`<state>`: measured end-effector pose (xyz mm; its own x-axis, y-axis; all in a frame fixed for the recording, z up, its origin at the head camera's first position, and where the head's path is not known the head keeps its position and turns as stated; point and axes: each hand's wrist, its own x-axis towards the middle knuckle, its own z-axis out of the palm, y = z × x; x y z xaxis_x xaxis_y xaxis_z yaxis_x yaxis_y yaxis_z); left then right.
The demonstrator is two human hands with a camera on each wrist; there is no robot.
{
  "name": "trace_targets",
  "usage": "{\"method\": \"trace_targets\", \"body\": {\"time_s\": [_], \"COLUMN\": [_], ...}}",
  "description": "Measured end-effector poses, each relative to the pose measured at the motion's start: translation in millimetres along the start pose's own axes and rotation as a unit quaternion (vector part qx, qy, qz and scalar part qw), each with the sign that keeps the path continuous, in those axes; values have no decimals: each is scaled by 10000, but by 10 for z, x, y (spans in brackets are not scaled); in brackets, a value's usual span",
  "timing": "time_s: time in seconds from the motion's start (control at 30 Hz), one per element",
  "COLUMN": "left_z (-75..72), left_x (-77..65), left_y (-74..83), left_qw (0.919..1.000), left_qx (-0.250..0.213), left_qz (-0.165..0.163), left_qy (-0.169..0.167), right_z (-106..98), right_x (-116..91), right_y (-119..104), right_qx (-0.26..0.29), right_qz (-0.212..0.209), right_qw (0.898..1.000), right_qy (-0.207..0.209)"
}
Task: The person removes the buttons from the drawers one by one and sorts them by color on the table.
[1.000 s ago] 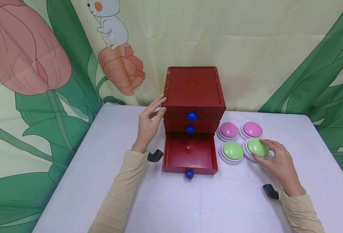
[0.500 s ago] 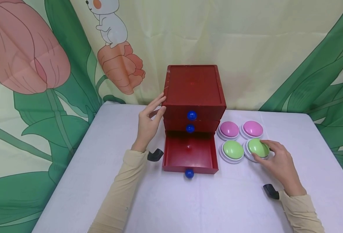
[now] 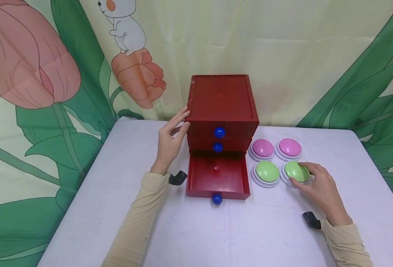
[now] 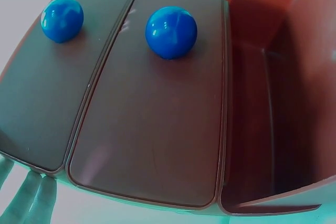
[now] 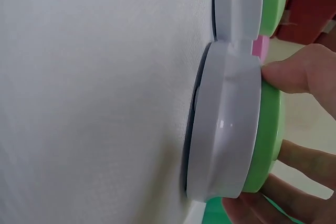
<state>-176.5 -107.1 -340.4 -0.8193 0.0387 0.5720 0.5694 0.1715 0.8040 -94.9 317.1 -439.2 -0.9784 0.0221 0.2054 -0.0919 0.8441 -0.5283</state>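
A red drawer cabinet (image 3: pixel 221 98) with blue ball knobs stands at the back of the table. Its bottom drawer (image 3: pixel 216 176) is pulled out, with nothing inside. My left hand (image 3: pixel 169 144) rests its nearly straight fingers and thumb against the cabinet's left side; those fingertips show at the lower left of the left wrist view. On the right, my right hand (image 3: pixel 321 185) grips a round push button with a green dome (image 3: pixel 295 171) and white base, thumb on one side and fingers on the other. In the right wrist view the base (image 5: pixel 226 124) sits close over the white cloth.
Beside it is another green push button (image 3: pixel 267 172), with two pink ones (image 3: pixel 262 148) (image 3: pixel 289 147) behind. All stand right of the open drawer. White cloth covers the table (image 3: pixel 233 237), and a printed curtain (image 3: pixel 283 55) hangs behind.
My right hand and the green push button it grips have shifted slightly right and toward me. The left hand stays on the cabinet, and the drawers have not moved.
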Motion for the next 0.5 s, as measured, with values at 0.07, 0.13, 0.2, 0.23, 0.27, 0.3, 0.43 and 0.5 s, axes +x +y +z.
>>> {"method": "trace_targets", "body": {"time_s": [0.07,0.13,0.2,0.23,0.27,0.3,0.43,0.5], "left_z": [3,8,13,15,15,15,9,8], "left_x": [-2,-2,0,2,3,4,6,4], "left_y": [3,5,7,9,11,13,26,29], "left_qw": [10000,10000,10000,10000,10000,10000,10000,10000], "left_qx": [14,44,60,62,61,61,47,72], "left_qz": [1,-1,3,7,9,8,-18,-44], "left_qy": [4,0,3,5,9,10,28,24], "right_z": [-11,-28,-46,-56,-66,-75,-107,-125], "right_x": [-6,-8,-6,-4,1,6,34,45], "right_y": [5,11,16,17,16,14,-10,-34], "right_qx": [-10,-20,-29,-35,-46,-56,-32,4], "right_qz": [25,28,39,48,37,36,-1,-36], "right_qw": [10000,9999,9998,9996,9994,9992,9988,9991], "right_qy": [-44,-106,-216,-282,-340,-401,-479,-412]}}
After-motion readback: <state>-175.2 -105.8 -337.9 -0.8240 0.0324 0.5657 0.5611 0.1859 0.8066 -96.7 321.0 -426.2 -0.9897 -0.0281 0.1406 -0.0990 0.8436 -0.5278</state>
